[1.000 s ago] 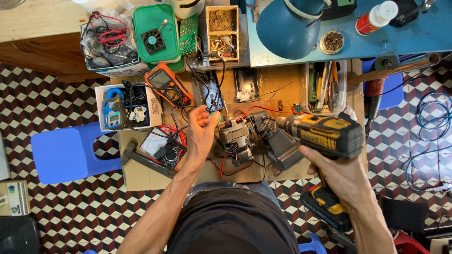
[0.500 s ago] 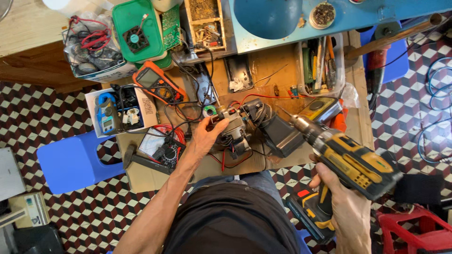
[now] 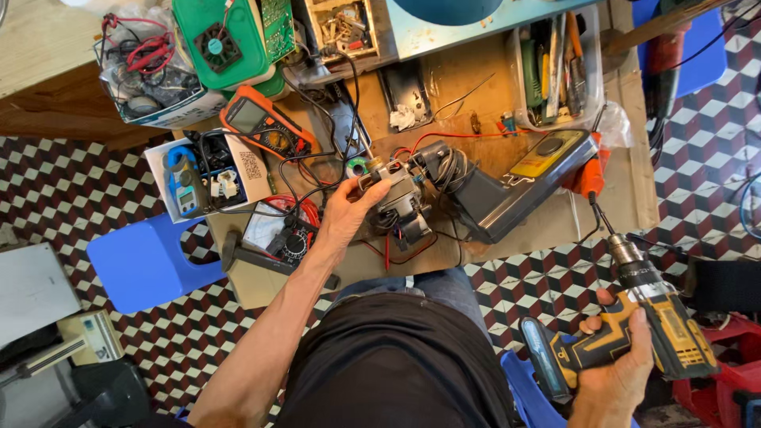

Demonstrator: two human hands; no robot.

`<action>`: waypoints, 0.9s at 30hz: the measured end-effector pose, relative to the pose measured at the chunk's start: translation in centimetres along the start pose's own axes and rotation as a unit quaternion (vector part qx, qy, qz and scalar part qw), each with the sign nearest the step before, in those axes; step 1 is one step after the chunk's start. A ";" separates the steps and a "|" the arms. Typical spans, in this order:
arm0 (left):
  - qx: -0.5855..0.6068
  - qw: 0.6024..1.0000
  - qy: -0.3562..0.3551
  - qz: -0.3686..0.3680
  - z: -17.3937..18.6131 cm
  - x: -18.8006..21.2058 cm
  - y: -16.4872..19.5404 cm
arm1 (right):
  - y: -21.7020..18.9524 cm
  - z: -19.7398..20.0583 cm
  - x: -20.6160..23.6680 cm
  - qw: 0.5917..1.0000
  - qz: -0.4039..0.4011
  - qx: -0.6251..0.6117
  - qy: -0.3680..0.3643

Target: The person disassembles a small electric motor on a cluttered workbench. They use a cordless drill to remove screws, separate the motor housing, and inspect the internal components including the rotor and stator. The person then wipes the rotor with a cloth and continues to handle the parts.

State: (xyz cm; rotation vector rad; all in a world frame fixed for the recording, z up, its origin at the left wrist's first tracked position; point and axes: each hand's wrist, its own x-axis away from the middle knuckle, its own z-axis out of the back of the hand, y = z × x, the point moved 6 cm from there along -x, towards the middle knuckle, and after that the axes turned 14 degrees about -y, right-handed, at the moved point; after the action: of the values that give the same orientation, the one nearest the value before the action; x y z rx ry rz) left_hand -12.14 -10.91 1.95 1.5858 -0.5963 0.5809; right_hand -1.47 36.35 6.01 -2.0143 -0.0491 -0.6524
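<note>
two hands are at work, and the biggest change is on the right side. the right hand [image 3: 614, 368] has carried the yellow and black cordless drill [image 3: 634, 333] away from the bench: one second ago it was level with the work, its nose close to the motor assembly, and now it is low and far to the right, over the tiled floor [image 3: 555, 277], well apart from the bench. the fingers [image 3: 590, 325] are closed fully around the handle, and the thin bit points up toward the orange tool [image 3: 588, 176] at the bench edge without touching anything. i judge the drilling or screw-driving step is finished or paused.

the dark rectangular casing [image 3: 515, 190] lies on the wooden bench [image 3: 634, 158], just to the right of the left fingers and apart from them.

the left hand [image 3: 345, 218] has hardly moved. it remains on the small motor assembly [image 3: 396, 202] with its coil and red wires, thumb and fingers curled around the left side, half closed, so the part is held and not only touched. the assembly sits at the middle of the bench, near its front edge, right at the fingertips.

smaller things near these fingers: the orange multimeter [image 3: 261, 127] above them, and the analog meter [image 3: 273, 234] just to their left.
</note>
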 end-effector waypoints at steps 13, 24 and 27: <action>0.019 1.000 0.011 -0.002 -0.7 0.9 0.2 | 2.7 1.7 1.3 0.994 0.009 -0.107 0.033; -0.009 1.000 0.006 0.004 -0.6 1.2 0.1 | 3.1 0.6 4.1 0.997 0.025 -0.072 0.033; -0.008 1.000 0.003 0.006 -1.2 1.2 0.2 | 2.4 1.4 4.6 0.996 0.038 -0.074 0.041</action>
State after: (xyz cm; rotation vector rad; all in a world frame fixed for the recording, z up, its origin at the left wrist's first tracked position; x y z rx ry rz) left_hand -11.44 -9.76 3.02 1.5662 -0.6038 0.5889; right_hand 3.77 35.18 5.75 -2.1175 0.1276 -0.7074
